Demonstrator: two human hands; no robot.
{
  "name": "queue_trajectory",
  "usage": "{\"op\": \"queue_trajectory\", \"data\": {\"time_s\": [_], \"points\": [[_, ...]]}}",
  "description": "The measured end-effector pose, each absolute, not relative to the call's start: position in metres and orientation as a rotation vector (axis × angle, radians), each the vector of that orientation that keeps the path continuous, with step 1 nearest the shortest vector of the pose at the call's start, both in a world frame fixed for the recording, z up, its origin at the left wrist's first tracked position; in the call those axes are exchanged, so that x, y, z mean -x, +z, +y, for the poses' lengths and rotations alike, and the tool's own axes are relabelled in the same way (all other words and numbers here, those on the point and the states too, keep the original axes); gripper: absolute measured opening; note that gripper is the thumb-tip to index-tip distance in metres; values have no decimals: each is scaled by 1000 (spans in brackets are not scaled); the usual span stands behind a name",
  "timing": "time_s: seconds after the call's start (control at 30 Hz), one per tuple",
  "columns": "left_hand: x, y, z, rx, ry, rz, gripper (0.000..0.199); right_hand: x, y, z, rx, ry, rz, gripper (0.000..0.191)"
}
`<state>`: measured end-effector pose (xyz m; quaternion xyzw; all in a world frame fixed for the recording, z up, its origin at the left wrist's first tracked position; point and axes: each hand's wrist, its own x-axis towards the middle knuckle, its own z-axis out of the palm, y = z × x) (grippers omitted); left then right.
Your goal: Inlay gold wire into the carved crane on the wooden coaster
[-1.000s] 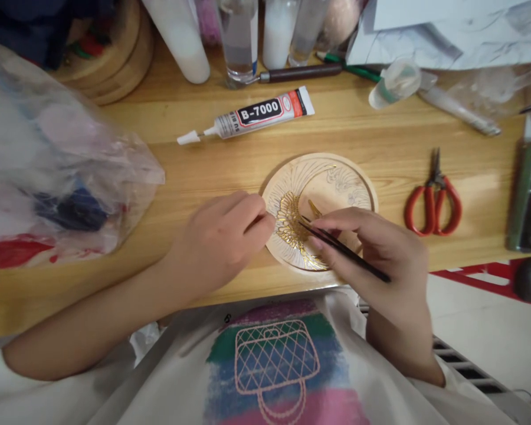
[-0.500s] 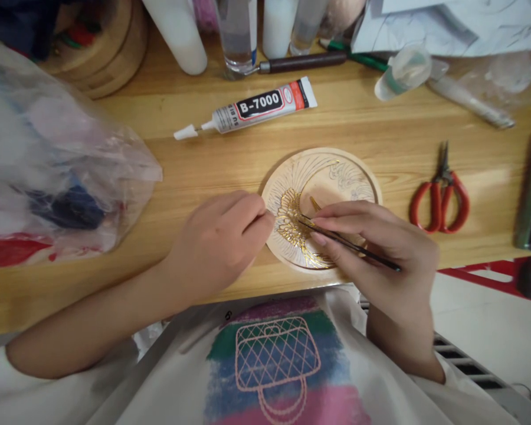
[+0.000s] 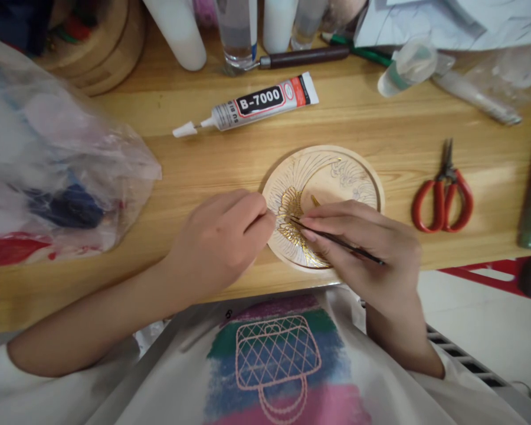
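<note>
A round pale wooden plate [image 3: 327, 171] lies near the table's front edge, with fine drawn lines and raised gold wire shapes on its left part. My right hand [image 3: 367, 242] pinches dark tweezers [image 3: 347, 243], their tips over the gold pattern left of the plate's middle. A short gold piece sticks up by the fingertips of that hand. My left hand [image 3: 228, 236] is closed at the plate's left edge, thumb and forefinger pressed together; whatever they may hold is too small to make out.
A B-7000 glue tube [image 3: 259, 105] lies behind the plate. Red-handled pliers [image 3: 443, 200] are at the right. A clear plastic bag [image 3: 115, 171] fills the left side. Bottles [image 3: 278, 26], a dark-handled tool [image 3: 307, 57], a small clear cup [image 3: 407, 68] and papers [image 3: 425, 26] stand or lie at the back.
My right hand and the tweezers have moved a little to the left over the gold pattern. My left hand has stayed nearly where it was.
</note>
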<state>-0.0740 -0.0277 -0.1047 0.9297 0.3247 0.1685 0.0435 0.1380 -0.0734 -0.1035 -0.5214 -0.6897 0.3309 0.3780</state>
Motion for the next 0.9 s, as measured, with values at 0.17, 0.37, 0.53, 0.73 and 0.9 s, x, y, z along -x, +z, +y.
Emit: {"op": "queue_trajectory", "data": {"time_s": [0.17,0.37,0.53,0.73,0.9], "points": [[74,-107,-28,-2850,537,995,27,-139,-105,-72,1329,827,-1792,19],[74,-106,-27,-2855,528,994,23,-140,-105,-73,1316,795,-1834,21],[74,-105,-27,-2879,499,1005,27,-139,-105,-73,1317,771,-1849,21],[75,-105,-26,-2871,499,985,28,-139,-105,-74,1330,766,-1848,22],[75,-104,-26,-2871,479,1005,27,-139,-104,-75,1341,767,-1836,21]]}}
